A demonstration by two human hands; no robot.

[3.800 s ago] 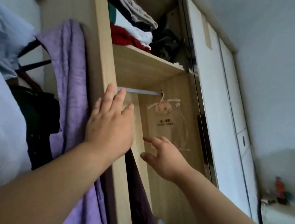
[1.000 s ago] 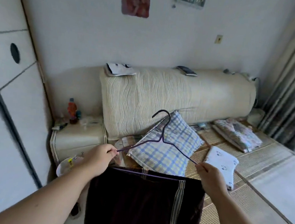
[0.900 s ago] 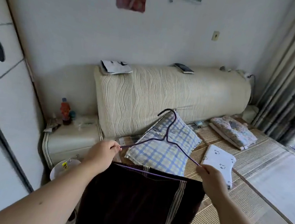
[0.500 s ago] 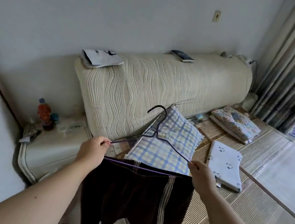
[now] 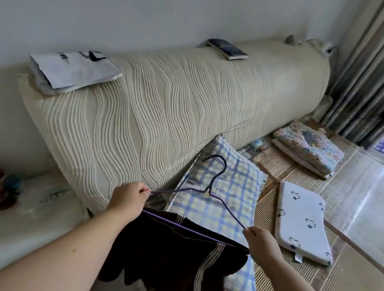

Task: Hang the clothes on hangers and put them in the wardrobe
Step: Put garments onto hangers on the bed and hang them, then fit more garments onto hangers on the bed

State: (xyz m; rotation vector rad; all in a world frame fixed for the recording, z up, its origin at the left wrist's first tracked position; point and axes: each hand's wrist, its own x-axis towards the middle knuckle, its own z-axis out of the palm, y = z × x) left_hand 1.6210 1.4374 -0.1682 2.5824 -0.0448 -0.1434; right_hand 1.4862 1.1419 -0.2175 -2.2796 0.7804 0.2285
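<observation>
1. The left hand [image 5: 128, 197] pinches the left tip of a thin purple wire hanger [image 5: 209, 191], with its fingers curled in tight.
2. The right hand [image 5: 259, 241] pinches the right tip the same way.
3. The hanger is up in the air between both hands, and its hook tips away toward the cream headboard [image 5: 166, 111].
4. A dark brown garment [image 5: 168, 258] with a striped edge is folded over the hanger's bottom bar and droops down.
5. Behind the hanger, a blue checked pillow [image 5: 232, 208] leans on the headboard.
6. A white pad [image 5: 302, 223] lies flat on the woven mat [image 5: 273, 211] to the right, near a folded flowery blanket [image 5: 308, 147].
7. A book [image 5: 227, 49] and a white bag [image 5: 73, 69] lie on top of the headboard, well apart.
</observation>
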